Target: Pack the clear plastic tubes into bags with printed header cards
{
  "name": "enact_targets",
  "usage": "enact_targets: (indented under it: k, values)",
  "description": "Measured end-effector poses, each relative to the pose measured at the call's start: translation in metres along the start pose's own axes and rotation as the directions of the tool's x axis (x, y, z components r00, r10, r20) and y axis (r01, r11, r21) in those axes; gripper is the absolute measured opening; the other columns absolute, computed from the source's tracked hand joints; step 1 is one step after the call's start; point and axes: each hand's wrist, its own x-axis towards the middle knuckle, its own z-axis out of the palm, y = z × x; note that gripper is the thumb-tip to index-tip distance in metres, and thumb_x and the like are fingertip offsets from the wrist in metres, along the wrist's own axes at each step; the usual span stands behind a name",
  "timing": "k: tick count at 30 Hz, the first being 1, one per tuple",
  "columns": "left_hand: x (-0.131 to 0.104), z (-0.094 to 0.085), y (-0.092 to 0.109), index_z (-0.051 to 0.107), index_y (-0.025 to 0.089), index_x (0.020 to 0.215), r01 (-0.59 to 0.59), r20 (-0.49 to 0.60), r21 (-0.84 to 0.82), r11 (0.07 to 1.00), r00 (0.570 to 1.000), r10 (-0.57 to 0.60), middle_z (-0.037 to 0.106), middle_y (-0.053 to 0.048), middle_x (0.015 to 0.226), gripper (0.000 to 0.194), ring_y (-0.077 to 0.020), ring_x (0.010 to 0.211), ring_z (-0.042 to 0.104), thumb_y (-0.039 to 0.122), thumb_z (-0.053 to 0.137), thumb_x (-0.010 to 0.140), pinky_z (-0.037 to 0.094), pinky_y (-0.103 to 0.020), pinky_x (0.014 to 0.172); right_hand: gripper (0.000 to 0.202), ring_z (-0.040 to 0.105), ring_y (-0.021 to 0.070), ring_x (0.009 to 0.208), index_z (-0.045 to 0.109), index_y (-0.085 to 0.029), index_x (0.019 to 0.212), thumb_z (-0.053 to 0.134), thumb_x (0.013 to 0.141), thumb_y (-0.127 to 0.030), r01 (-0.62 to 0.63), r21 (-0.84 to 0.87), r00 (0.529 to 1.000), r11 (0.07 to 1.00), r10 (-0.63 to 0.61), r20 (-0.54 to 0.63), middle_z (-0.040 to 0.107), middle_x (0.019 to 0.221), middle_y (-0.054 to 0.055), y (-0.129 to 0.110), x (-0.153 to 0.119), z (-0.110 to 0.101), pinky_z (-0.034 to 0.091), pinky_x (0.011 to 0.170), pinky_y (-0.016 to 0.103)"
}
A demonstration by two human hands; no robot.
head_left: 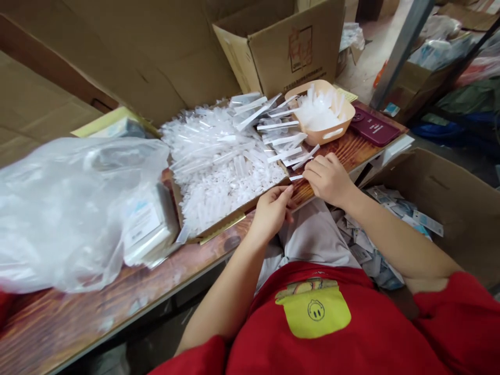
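Observation:
My right hand (327,178) is closed on a thin white strip (297,177) over the table's front edge. Just left of it, my left hand (272,211) has its thumb and fingertips pressed together; whatever they hold is too small to make out. A shallow cardboard tray (234,212) full of small clear and white plastic pieces lies beyond my left hand. Several white-edged clear strips (284,154) fan out over the tray's right side. Behind my right hand, a peach basket (326,136) holds more white translucent pieces.
A maroon phone (375,127) lies right of the basket. Plastic bags (74,208) and a stack of packets (146,224) sit left on the wooden table (117,297). A large carton (297,49) stands behind; an open box (457,182) of packets stands at lower right.

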Motion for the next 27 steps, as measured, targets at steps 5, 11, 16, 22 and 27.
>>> enact_targets:
  k: [5, 11, 16, 22, 27]
  values:
    - [0.001, 0.006, 0.002, 0.061, 0.014, 0.074, 0.055, 0.059, -0.195, 0.979, 0.997, -0.044, 0.058, 0.002, 0.053, 0.03, -0.0047, 0.03, 0.041, 0.036, 0.061, 0.095, 0.021, -0.019, 0.035, 0.018, 0.055, 0.0208, 0.085, 0.069, -0.018, 0.089, 0.055, 0.098, -0.012, 0.144, 0.052, 0.986, 0.988, -0.139, -0.096, 0.075, 0.092, 0.006, 0.0, -0.021, -0.022, 0.034, 0.077, 0.039]
    - [0.005, 0.018, 0.001, 0.056, 0.015, 0.058, 0.084, 0.089, -0.187, 0.979, 0.994, -0.068, 0.052, 0.004, 0.045, 0.034, -0.0035, 0.031, 0.035, 0.018, 0.061, 0.091, 0.021, -0.02, 0.036, 0.008, 0.062, 0.0217, 0.094, 0.07, -0.02, 0.094, 0.063, 0.096, -0.017, 0.033, 0.363, 0.995, 0.931, -0.064, 0.074, 0.076, 0.1, 0.005, 0.002, -0.033, -0.041, 0.039, 0.081, 0.038]
    - [0.003, 0.022, 0.004, 0.054, 0.015, 0.05, 0.098, 0.082, -0.159, 0.982, 0.993, -0.086, 0.049, 0.003, 0.042, 0.039, -0.0031, 0.031, 0.033, 0.017, 0.064, 0.087, 0.019, -0.021, 0.036, 0.009, 0.06, 0.0204, 0.086, 0.071, -0.02, 0.089, 0.07, 0.093, -0.028, -0.227, 0.598, 0.97, 0.769, 0.121, 0.212, 0.072, 0.088, 0.005, 0.005, -0.021, -0.039, 0.044, 0.083, 0.036]
    - [-0.001, 0.024, 0.009, 0.055, 0.015, 0.048, 0.155, 0.109, -0.175, 0.972, 0.984, -0.138, 0.044, 0.004, 0.039, 0.036, -0.003, 0.031, 0.029, 0.016, 0.063, 0.083, 0.021, -0.02, 0.037, 0.007, 0.056, 0.0215, 0.085, 0.065, -0.019, 0.079, 0.069, 0.083, -0.015, -0.327, 0.541, 0.901, 0.775, 0.083, 0.426, 0.067, 0.081, 0.004, 0.004, -0.004, -0.039, 0.041, 0.08, 0.035]
    - [0.0, 0.026, 0.005, 0.061, 0.013, 0.053, 0.165, 0.123, -0.225, 0.96, 0.983, -0.14, 0.047, 0.004, 0.04, 0.025, -0.003, 0.031, 0.03, 0.015, 0.064, 0.078, 0.021, -0.02, 0.037, 0.01, 0.055, 0.0238, 0.09, 0.06, -0.019, 0.078, 0.062, 0.081, -0.01, -0.316, 0.446, 0.866, 0.837, 0.062, 0.497, 0.064, 0.082, 0.006, -0.004, 0.002, -0.04, 0.038, 0.082, 0.037]
